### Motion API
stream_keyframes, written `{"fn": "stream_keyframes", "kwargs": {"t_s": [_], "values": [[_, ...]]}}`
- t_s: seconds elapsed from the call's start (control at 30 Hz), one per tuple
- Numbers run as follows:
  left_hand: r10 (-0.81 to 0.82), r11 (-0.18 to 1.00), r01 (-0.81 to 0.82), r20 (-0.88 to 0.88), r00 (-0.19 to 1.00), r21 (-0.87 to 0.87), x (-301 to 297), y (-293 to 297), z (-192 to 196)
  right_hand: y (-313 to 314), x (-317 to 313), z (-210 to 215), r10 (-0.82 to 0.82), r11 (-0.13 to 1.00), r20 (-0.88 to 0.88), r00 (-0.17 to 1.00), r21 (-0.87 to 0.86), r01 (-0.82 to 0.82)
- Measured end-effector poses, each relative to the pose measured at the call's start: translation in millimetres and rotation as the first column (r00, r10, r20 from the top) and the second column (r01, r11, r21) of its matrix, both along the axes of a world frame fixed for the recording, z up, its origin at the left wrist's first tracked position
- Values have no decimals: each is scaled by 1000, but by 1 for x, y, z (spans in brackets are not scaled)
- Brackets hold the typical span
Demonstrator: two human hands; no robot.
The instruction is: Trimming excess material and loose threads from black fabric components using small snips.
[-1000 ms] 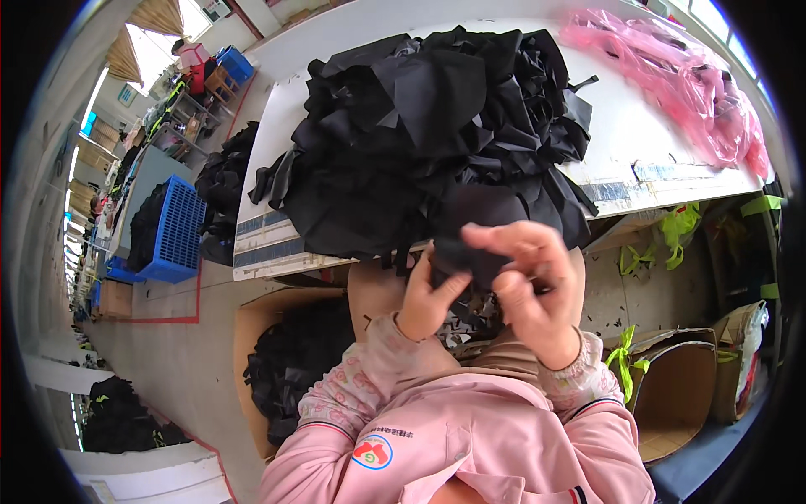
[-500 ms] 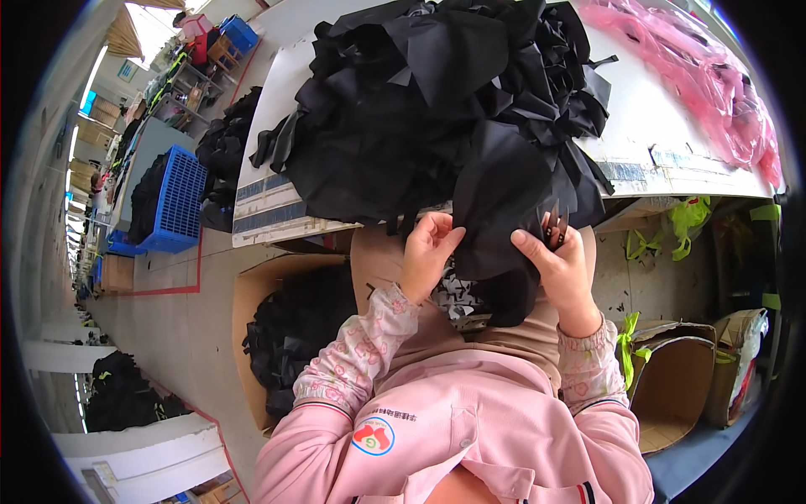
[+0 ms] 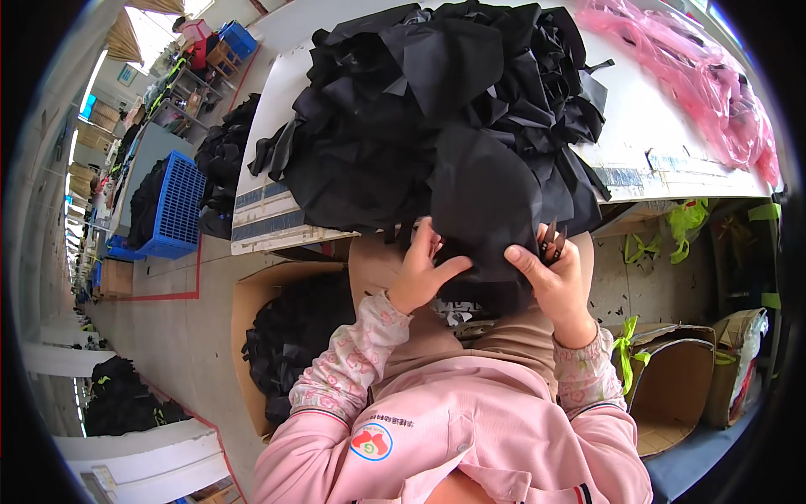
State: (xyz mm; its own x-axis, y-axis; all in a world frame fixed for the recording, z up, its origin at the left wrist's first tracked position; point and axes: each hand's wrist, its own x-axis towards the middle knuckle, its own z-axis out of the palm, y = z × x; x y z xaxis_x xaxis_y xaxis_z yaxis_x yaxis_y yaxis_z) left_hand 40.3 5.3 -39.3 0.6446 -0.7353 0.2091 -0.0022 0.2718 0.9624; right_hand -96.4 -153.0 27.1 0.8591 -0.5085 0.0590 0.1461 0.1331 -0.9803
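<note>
A limp black fabric piece (image 3: 487,197) with a rounded far edge spans my two hands above my lap. My left hand (image 3: 417,270) grips its left edge, the thumb lying on top and the fingers partly hidden behind the cloth. My right hand (image 3: 564,281) pinches the right edge under its thumb. Tucked in the fingers of that same hand is a pair of dark thread snips (image 3: 552,243), blades pointing away from me. Just beyond, a large heap of similar black fabric pieces (image 3: 361,160) lies on the white table.
Pink plastic sheeting (image 3: 714,101) lies at the table's far right. By my left leg stands a cardboard box (image 3: 244,336) holding black pieces. Another cardboard box (image 3: 672,403) sits at lower right, near a yellow-green tie (image 3: 625,353). A blue crate (image 3: 178,202) stands farther left.
The fabric piece has shifted left and spread flatter between my hands. My left thumb has moved out onto its edge. My right hand keeps the snips.
</note>
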Motion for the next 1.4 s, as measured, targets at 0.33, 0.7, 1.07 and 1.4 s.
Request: {"fn": "stream_keyframes", "kwargs": {"t_s": [0.33, 0.7, 1.07, 1.4], "values": [[-74, 979, 142, -403, 912, 144, -4, -3, 6, -1, -8, 16, 92, 992, 28, 995, -93, -89], [-261, 960, 180, -444, 857, -216, 21, 21, 21, -30, -11, 0, -192, 941, 71, 979, -270, 204], [10, 1000, -8, -137, 991, 20, -6, 10, 53, -18, -9, 6, -464, 789, 289, 838, -295, 539], [-32, 992, 5, 213, 976, 125, -26, 12, 62, 18, 0, 4, -107, 826, -4, 994, -557, 87]]}}
